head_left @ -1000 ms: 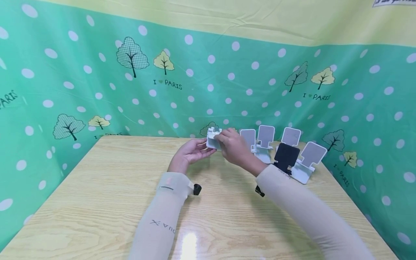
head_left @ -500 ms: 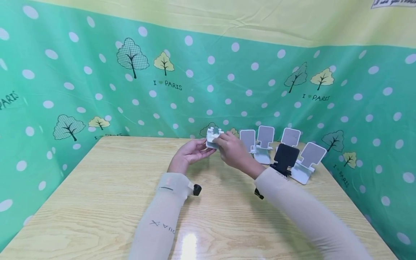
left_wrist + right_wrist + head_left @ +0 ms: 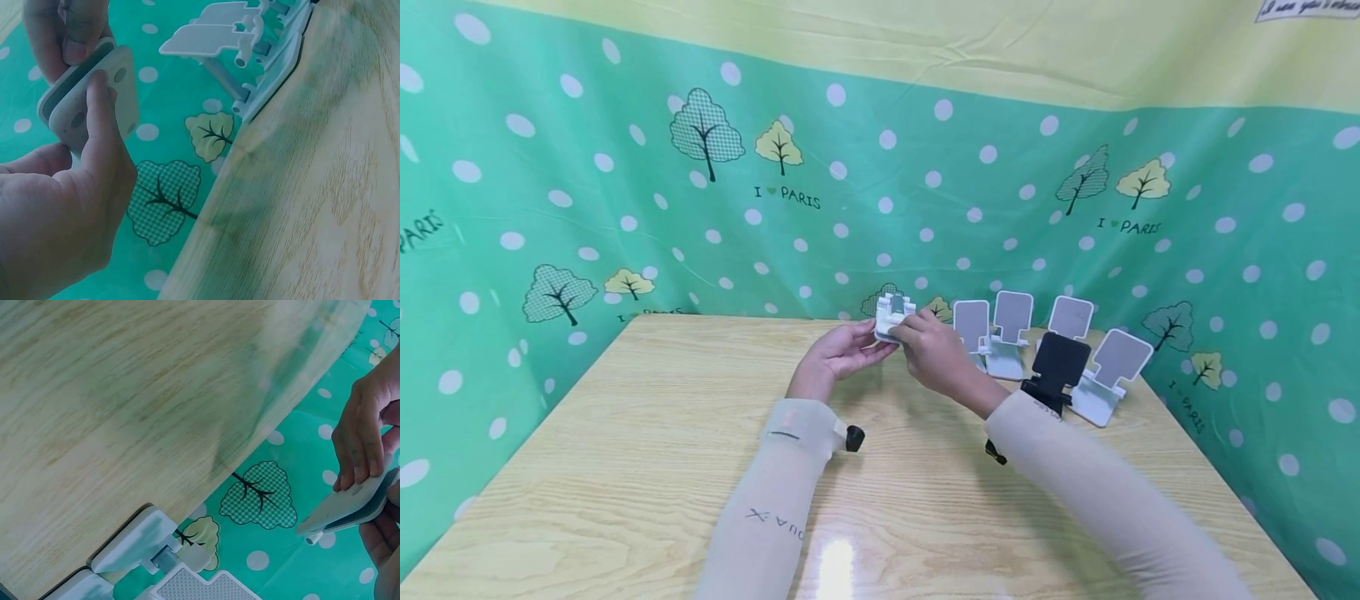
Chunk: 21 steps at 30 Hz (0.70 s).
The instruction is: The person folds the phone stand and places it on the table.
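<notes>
A white phone stand (image 3: 893,310), folded nearly flat, is held up off the table by both hands. My left hand (image 3: 844,348) grips its left side, thumb on one face and fingers on the other. From the right, my right hand (image 3: 942,354) pinches its edge. In the left wrist view, the stand (image 3: 128,94) shows round pads on its base and a narrow gap between base and plate. Fingers of the right hand (image 3: 53,31) press the plate's edge there. The right wrist view shows the stand (image 3: 337,509) edge-on, its two halves slightly apart.
Several unfolded phone stands stand at the table's back right: white ones with grey pads, such as a white stand (image 3: 1122,357), and a black stand (image 3: 1060,360). A green dotted curtain (image 3: 880,208) hangs behind the wooden table (image 3: 662,433).
The stand's plate has folded down toward its base, and more of its hinge shows. My right hand has shifted slightly downward along it; my left hand stays in place.
</notes>
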### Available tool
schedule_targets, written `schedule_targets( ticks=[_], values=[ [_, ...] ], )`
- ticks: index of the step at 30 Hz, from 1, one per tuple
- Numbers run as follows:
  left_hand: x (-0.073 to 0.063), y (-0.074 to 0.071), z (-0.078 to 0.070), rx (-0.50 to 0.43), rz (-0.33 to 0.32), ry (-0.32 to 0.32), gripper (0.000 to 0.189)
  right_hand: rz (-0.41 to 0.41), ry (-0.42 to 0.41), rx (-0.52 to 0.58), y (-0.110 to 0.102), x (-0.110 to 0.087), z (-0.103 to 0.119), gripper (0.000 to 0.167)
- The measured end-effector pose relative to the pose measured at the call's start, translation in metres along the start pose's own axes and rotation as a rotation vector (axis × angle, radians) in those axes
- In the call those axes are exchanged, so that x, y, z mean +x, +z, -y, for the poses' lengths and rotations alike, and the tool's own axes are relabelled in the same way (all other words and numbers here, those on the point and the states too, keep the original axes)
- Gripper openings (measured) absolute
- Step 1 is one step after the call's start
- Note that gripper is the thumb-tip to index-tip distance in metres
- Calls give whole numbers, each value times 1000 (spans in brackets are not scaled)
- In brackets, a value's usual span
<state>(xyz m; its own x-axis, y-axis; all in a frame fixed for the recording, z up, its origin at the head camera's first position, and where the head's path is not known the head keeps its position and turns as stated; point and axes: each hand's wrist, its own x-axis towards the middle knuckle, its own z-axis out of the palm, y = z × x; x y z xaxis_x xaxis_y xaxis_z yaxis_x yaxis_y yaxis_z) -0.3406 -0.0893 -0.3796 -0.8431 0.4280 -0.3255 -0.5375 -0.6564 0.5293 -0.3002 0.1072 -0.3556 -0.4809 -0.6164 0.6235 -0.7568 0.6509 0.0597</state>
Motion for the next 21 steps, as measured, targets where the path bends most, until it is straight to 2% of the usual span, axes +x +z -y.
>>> schedule_targets(
  ticks=[7, 21],
  values=[
    [1, 0, 0, 15, -5, 9, 31, -5, -1, 4, 3, -2, 0, 24],
    [2, 0, 1, -1, -14, 7, 43, 21, -4, -30, 7, -3, 4, 28]
  ],
)
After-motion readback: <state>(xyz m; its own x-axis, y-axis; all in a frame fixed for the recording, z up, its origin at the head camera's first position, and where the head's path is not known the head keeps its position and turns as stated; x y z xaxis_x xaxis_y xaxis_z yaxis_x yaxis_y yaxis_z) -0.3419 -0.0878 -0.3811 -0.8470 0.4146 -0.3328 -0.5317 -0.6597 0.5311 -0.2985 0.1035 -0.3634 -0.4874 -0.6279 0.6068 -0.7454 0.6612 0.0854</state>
